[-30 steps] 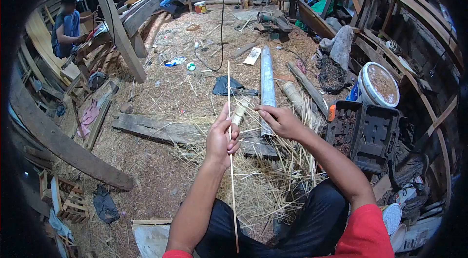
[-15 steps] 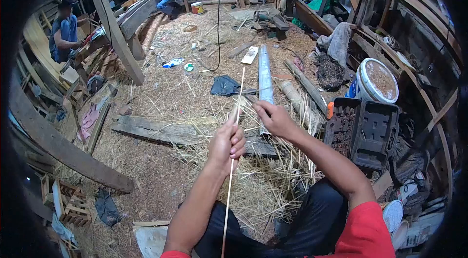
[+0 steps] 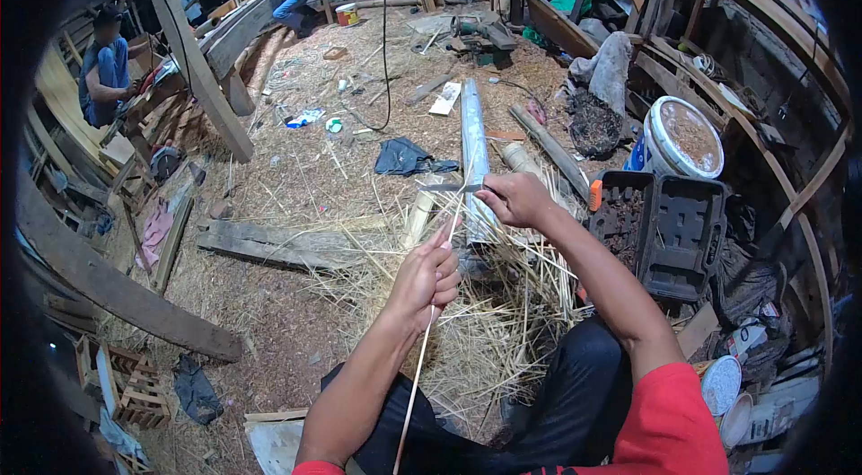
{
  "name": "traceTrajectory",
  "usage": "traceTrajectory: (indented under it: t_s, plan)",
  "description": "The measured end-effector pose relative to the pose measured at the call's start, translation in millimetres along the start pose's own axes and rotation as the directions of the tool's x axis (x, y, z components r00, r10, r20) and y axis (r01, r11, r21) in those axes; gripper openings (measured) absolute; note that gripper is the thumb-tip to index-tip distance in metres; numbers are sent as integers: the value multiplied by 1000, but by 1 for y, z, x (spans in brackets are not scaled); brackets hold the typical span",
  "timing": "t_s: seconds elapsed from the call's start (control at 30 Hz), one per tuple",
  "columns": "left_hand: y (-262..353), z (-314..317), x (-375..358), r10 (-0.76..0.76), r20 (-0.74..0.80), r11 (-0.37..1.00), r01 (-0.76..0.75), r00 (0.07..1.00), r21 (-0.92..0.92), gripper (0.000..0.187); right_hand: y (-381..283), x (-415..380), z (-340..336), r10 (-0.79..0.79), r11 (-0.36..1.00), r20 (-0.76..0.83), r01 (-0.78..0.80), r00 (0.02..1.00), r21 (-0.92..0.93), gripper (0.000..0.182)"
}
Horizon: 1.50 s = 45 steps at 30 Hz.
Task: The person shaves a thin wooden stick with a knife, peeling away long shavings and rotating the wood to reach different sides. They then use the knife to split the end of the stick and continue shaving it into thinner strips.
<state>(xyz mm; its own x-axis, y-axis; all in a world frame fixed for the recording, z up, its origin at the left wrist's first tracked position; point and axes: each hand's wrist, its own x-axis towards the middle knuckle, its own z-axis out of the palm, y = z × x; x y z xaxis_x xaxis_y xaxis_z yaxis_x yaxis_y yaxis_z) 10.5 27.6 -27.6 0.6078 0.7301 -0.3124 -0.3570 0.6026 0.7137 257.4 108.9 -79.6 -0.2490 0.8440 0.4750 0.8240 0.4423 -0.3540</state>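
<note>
Straw-like shavings heap [image 3: 480,331] in front of you, weathered plank [image 3: 269,243] to its left. Thin wooden strip [image 3: 414,405] slants up through your left hand [image 3: 424,285], fingers wrapped around it. Your right hand [image 3: 518,199] grips a knife [image 3: 447,189], blade crossing the strip beyond your left hand.

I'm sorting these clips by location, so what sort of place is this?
Probably a rough wood or bamboo workshop: a heap of thin straw-coloured slivers lies near a long weathered grey timber, and the left hand holds a slender pale strip, the right hand a flat grey metal blade.
</note>
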Motion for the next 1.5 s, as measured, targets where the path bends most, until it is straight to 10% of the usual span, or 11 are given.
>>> traceTrajectory:
  t_s: [0.2, 0.3, 0.47, 0.73, 0.87, 1.5]
  plan:
    - [8, 16, -36, -56, 199, 998, 61, 978, -18, 50, 149, -55, -33, 685, 704, -204, -708, 699, -59, 44]
    - [12, 4, -21, -11, 129, 1000, 11, 992, 0, 49, 134, -75, -14, 729, 670, -212, -742, 651, 27, 50]
    - [13, -3, 5, 61, 24, 998, -62, 998, 18, 50, 28, -24, -26, 472, 854, -235, -374, 850, 362, 44]
    - [18, -17, 8, 75, -67, 983, -85, 995, -161, 43, -69, -21, -4, -105, 979, 149, 76, 983, 189, 37]
    - [13, -8, 1, 68, 11, 988, -66, 998, -141, 45, -69, -12, 4, 179, 954, 32, -181, 983, 239, 37]
    - [30, -27, -1, 182, 64, 954, -160, 981, -254, 45, -62, -14, 0, 100, 988, -32, -95, 994, 120, 40]
